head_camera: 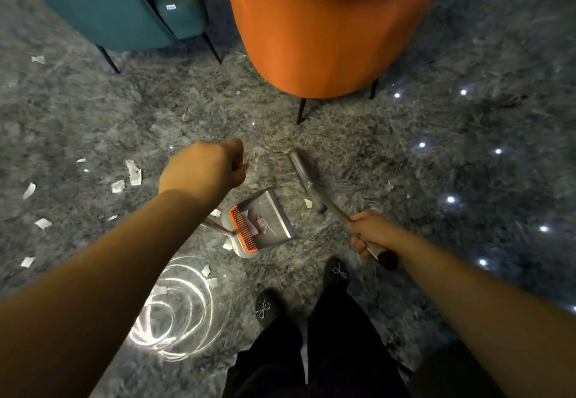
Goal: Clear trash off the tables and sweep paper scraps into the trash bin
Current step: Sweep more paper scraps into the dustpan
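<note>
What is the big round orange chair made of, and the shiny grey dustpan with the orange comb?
The big round orange chair looks covered in soft velvety fabric: matte, with a stitched seam near the top. The shiny grey dustpan looks like brushed metal, though glossy plastic is possible; its orange comb looks like plastic.

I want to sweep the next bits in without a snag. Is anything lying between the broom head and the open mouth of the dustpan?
Nothing visible blocks it. Between the broom head and the dustpan lies only bare floor with a small paper scrap on it. The orange chair stands farther back.
</note>
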The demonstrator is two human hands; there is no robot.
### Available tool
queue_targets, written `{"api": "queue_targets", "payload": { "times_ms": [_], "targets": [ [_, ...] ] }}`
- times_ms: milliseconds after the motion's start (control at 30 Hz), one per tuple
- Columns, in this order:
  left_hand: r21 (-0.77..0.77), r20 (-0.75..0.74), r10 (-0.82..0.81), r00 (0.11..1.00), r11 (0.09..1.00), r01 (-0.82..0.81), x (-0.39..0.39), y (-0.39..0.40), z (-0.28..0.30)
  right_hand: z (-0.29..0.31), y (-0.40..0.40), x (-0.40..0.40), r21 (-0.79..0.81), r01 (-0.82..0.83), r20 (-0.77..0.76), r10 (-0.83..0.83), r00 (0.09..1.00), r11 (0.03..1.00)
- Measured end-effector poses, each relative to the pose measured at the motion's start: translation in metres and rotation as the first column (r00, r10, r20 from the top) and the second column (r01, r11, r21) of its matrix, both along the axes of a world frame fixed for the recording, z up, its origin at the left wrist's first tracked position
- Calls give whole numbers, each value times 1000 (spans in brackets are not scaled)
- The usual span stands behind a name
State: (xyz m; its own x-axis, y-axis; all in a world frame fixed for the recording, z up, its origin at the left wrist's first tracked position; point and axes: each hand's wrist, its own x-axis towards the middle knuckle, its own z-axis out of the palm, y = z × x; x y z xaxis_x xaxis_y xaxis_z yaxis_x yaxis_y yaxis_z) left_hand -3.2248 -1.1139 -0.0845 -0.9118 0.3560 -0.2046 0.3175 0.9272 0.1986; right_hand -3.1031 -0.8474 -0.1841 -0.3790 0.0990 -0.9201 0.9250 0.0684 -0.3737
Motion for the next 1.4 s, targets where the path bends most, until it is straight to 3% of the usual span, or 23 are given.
{"api": "queue_targets", "payload": {
  "times_ms": [267,500,767,1000,1233,1400],
  "targets": [
    [-10,-33,13,999,1000,-13,18,-24,-7,0,-8,17,-304,213,65,-203,977,929],
    [-6,-41,-7,999,1000,6,25,-22,-8,9,-14,37,-187,18,-47,-28,999,982],
    [15,-46,-11,999,1000,12,38,-28,-5,-7,-31,18,-55,-131,-27,129,991,990],
    [38,-46,31,998,999,-30,47,-39,-2,-6,-48,19,-150,-245,-8,247,969,958],
    [76,-67,253,965,966,-248,78,-79,18,24,-60,11,-202,-247,-27,247,969,948],
    [105,-98,511,854,859,-501,109,-115,45,42,-76,-17,-163,-356,-55,352,934,920]
  ]
}}
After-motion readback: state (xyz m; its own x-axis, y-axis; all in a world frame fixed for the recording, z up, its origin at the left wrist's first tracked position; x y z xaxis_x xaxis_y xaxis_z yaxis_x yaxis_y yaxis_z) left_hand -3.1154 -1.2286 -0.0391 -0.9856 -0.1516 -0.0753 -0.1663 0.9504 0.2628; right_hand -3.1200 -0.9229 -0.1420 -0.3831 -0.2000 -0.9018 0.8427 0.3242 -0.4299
